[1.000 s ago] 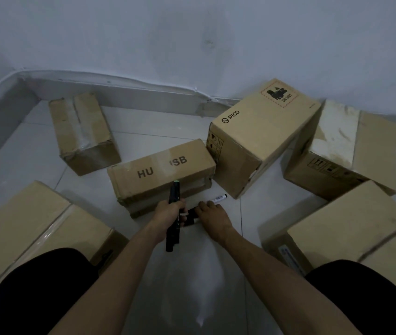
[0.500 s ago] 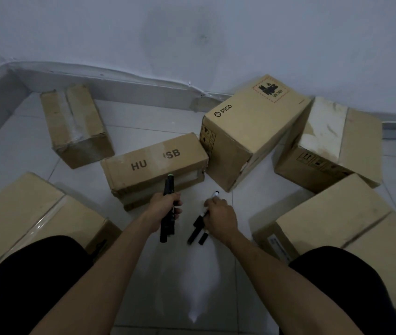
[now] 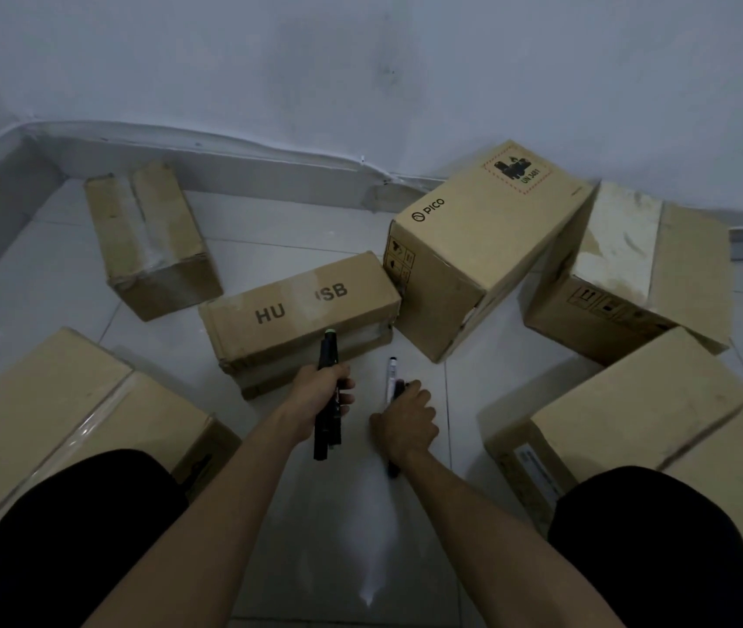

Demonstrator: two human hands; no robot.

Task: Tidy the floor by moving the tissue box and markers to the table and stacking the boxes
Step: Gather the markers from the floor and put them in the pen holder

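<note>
— So, nearest us, what do our hands hold?
— Our left hand [image 3: 322,394] clasps two dark markers [image 3: 324,439] above the floor [image 3: 360,537]. Our right hand [image 3: 406,423] grips a white marker [image 3: 391,376] and a black marker [image 3: 392,470].
— And beyond?
— The HU box [image 3: 297,310] lies just behind them. The PICO box [image 3: 474,247] sits against its right end, toward the floor's far edge.

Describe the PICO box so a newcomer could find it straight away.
Start at the grey skirting board at the back of the tiled floor. The PICO box stands right of centre, beside the long box marked HU SB. Only it carries a red-bordered UN 3481 label.
</note>
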